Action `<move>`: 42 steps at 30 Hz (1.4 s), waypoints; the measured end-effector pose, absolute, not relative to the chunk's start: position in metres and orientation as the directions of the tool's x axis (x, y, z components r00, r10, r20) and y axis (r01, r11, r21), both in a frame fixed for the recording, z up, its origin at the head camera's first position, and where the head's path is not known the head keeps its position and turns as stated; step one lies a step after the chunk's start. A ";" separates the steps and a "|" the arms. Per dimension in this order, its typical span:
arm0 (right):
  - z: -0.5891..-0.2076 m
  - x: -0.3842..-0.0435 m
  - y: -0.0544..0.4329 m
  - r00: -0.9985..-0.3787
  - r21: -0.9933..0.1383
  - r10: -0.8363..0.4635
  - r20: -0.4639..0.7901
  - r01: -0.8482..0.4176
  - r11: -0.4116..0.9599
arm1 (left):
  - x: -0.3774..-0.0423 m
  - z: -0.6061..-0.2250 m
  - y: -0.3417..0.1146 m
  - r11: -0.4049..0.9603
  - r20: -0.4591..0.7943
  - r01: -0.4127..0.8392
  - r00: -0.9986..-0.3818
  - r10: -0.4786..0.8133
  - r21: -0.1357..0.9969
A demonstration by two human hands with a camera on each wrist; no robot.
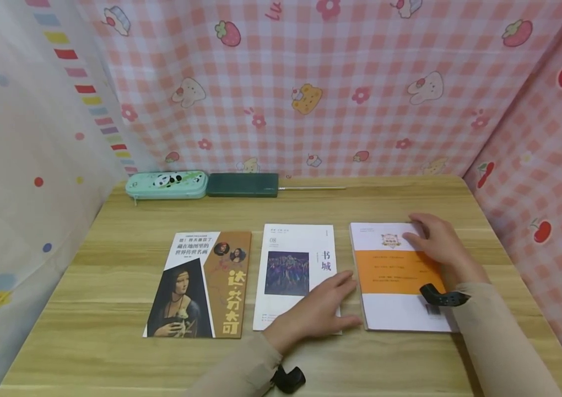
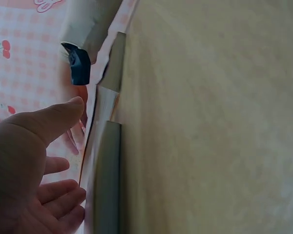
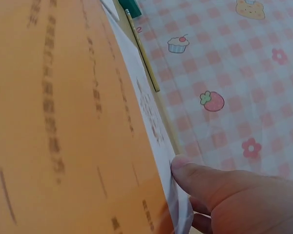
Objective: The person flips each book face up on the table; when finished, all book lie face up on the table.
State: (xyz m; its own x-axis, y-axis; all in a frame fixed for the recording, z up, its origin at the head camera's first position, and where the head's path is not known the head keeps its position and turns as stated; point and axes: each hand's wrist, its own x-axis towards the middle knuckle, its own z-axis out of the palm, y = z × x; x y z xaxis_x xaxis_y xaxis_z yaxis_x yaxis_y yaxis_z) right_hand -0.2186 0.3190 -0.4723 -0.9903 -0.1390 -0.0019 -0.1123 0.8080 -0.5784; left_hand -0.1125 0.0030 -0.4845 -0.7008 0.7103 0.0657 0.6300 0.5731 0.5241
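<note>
Three books lie on the wooden table in the head view. The right one, a white book with an orange band (image 1: 395, 314), is held at its upper right edge by my right hand (image 1: 439, 242). In the right wrist view the thumb (image 3: 188, 170) presses on its cover, with the other fingers at the edge, partly hidden. My left hand (image 1: 313, 311) hovers over or rests on the lower right corner of a white book with a dark picture (image 1: 286, 240); I cannot tell which. Its fingers are spread and loosely bent, holding nothing. A brown-and-white book with a portrait (image 1: 182, 286) lies at left.
Along the table's back edge stand a mint panda pencil case (image 1: 167, 193), a dark green box (image 1: 243, 186) and a thin pencil-like stick (image 1: 312, 188). A pink checked curtain (image 1: 281, 127) hangs behind, with more cloth at both sides.
</note>
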 end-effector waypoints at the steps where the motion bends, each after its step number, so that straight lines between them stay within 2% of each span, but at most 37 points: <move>1: -0.473 -0.219 0.320 -0.991 -0.582 -0.136 -0.009 -0.106 0.806 | -0.113 -0.485 0.004 0.573 0.067 0.633 -0.699 0.711 0.522; 8: -0.476 -0.217 0.329 -0.991 -0.608 -0.115 -0.066 -0.051 0.792 | -0.115 -0.489 0.013 0.571 0.070 0.657 -0.684 0.726 0.492; 15: -0.476 -0.216 0.331 -0.988 -0.615 -0.128 -0.082 -0.051 0.787 | -0.115 -0.490 0.021 0.575 0.052 0.660 -0.678 0.733 0.484; 23: -0.479 -0.217 0.332 -0.989 -0.622 -0.122 -0.082 -0.044 0.782 | -0.111 -0.490 0.032 0.619 0.041 0.692 -0.679 0.733 0.371; 29: -0.480 -0.216 0.333 -0.990 -0.627 -0.117 -0.081 -0.041 0.778 | -0.108 -0.490 0.036 0.648 0.029 0.644 -0.718 0.695 0.406; 35: -0.478 -0.214 0.335 -0.989 -0.643 -0.114 -0.090 -0.030 0.765 | -0.117 -0.485 0.031 0.622 0.067 0.633 -0.724 0.687 0.462; 42: -0.480 -0.214 0.342 -0.991 -0.682 -0.101 -0.084 -0.017 0.731 | -0.122 -0.484 0.030 0.614 0.036 0.583 -0.740 0.672 0.532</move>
State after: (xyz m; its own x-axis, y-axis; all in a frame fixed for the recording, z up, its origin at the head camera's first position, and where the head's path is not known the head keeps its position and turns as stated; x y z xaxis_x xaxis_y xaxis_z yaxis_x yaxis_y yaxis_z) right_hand -0.2144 0.3424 -0.4797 -0.9913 -0.1013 -0.0844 -0.0167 0.7313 -0.6819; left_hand -0.1217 0.0295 -0.4845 -0.7400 0.6717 0.0356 0.5828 0.6139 0.5324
